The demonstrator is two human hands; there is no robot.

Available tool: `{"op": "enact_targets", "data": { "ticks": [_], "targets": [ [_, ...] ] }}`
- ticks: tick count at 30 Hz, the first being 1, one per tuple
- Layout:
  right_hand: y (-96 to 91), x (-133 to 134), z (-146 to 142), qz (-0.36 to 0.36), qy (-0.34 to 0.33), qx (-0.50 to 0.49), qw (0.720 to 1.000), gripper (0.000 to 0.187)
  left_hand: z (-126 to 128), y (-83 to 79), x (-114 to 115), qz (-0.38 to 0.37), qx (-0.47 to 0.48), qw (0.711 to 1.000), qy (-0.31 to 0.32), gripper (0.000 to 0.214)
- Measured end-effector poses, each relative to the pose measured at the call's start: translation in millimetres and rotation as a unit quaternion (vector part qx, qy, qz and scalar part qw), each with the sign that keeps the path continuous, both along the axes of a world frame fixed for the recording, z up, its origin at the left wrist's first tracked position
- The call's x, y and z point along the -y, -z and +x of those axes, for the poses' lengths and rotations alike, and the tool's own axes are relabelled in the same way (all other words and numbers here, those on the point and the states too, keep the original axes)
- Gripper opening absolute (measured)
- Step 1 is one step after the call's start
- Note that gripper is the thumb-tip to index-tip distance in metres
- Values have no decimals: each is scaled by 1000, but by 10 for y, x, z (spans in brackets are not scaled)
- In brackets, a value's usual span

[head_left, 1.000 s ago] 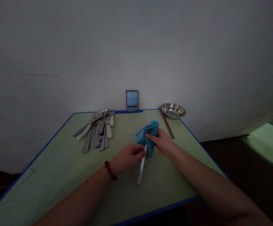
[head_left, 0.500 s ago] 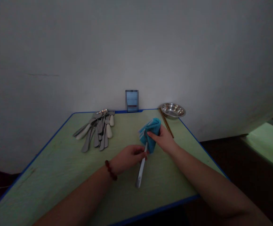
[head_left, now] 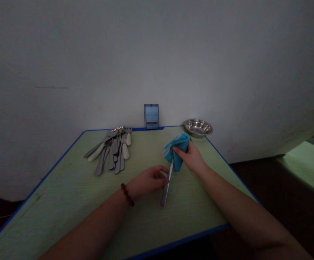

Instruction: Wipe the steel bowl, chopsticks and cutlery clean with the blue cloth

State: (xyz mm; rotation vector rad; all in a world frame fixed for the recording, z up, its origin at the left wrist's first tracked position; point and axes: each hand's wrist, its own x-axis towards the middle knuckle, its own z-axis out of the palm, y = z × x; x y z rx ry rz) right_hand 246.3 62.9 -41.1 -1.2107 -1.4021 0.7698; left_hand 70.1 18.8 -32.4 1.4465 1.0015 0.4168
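Note:
My left hand (head_left: 148, 180) pinches a long metal utensil (head_left: 166, 187) near its middle, the handle end pointing down toward me above the green table (head_left: 65, 187). Its upper end is hidden inside a folded blue cloth (head_left: 178, 149). My right hand (head_left: 193, 159) grips that cloth, with fingers wrapped round it and the utensil's tip. A dark bead bracelet (head_left: 127, 195) sits on my left wrist.
A pile of several metal forks and spoons with pale handles (head_left: 113, 150) lies at the back left. A steel bowl (head_left: 198, 127) stands at the back right corner. A small blurred card (head_left: 151, 116) leans against the wall. The table's blue edge runs close on the right.
My right hand with the cloth has moved up and to the right along the utensil. The utensil has shifted slightly right with it; my left hand stays near the same spot.

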Motion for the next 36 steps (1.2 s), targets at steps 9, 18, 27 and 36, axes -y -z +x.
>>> {"op": "enact_targets", "data": {
  "ticks": [9,18,27,36],
  "targets": [
    [-103,13,40,35,20,40,998,29,57,-35,24,-6,12,1000,-7,28],
    [-189,33,97,67,69,160,982,28,103,-30,30,-37,52,997,-42,32],
    [-264,4,205,103,97,235,962,31,172,11,7,-65,75,992,-74,30],
    [-399,-21,371,110,145,168,969,36,180,42,-40,-68,78,989,-106,33]
  ]
}}
